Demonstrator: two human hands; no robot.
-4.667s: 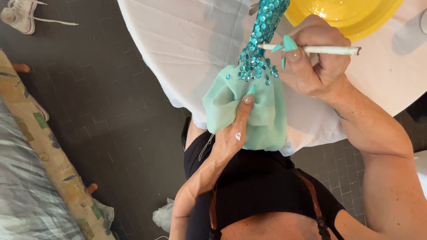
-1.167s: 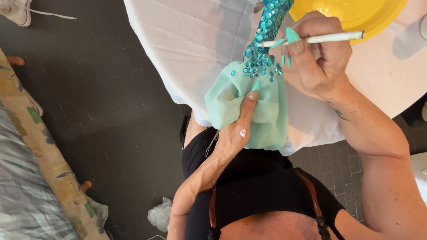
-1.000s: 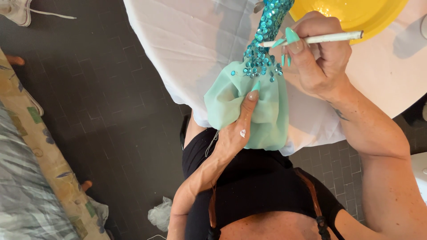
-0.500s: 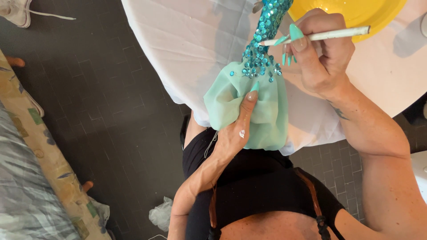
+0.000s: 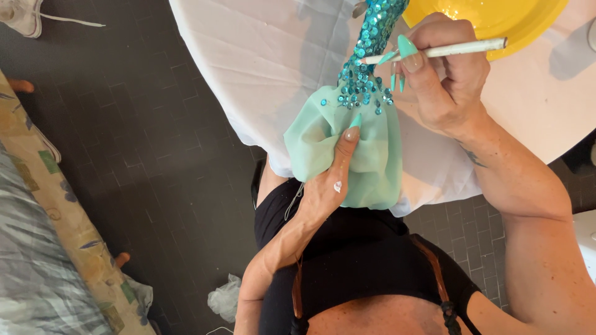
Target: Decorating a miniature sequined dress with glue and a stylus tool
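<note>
My left hand grips a bunch of mint-green fabric that hangs over the edge of the round table, its fingers tucked under the cloth and one finger lying on top. The fabric's upper part is covered in turquoise sequins and runs up across the table. My right hand holds a thin white stick like a pen, its tip touching the sequins. A small white blob sits on the back of my left hand.
A white cloth covers the table. A yellow bowl stands at the far side, behind my right hand. Dark tiled floor lies to the left, with a patterned cushion, a shoe and crumpled white plastic.
My right hand has shifted the white stick slightly up and to the right along the sequins. My left hand keeps its hold on the green fabric.
</note>
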